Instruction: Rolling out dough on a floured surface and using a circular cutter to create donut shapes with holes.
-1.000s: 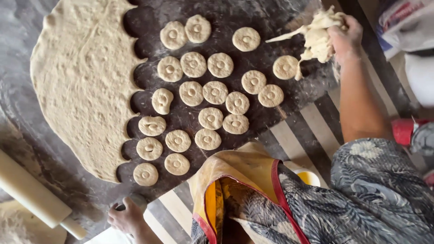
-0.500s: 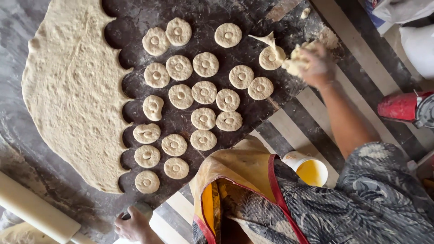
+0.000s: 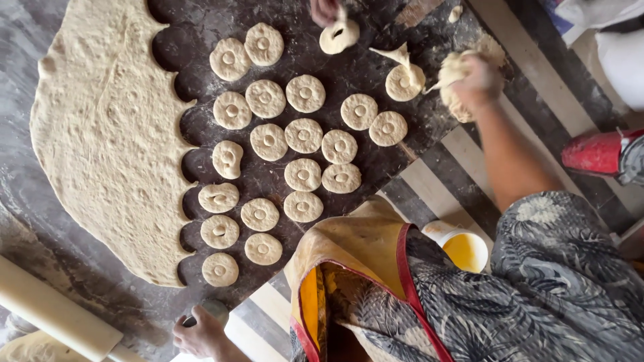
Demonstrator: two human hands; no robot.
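Dark floured worktop [image 3: 376,100] fills the frame, with a striped cloth [image 3: 429,181] under its lower right edge. Far left, a pale rolling pin [image 3: 54,312] lies at a slant by the bottom corner. Just above it, a big rolled dough sheet [image 3: 100,134] covers the left side, its right edge scalloped with round cut-outs.

Your left hand [image 3: 201,333] sits at the bottom edge, fingers curled around a small grey round object [image 3: 216,310]; what kind of tool it is you can't tell.

Centre: cut dough rounds [image 3: 303,135] lie in loose rows on the worktop, each with a dimple in the middle, close together and some touching.

At the top edge, another person's hand [image 3: 325,10] pinches one dough round [image 3: 339,37], lifted at one side.

Right of that, your right hand [image 3: 477,79] is closed on a lump of dough scraps [image 3: 456,70]; a strand of it stretches toward the nearest round [image 3: 404,82].

Below, a cup of yellow liquid [image 3: 464,249] stands on the cloth beside your apron [image 3: 355,248]. Far right, a red object [image 3: 594,151], partly cut off.
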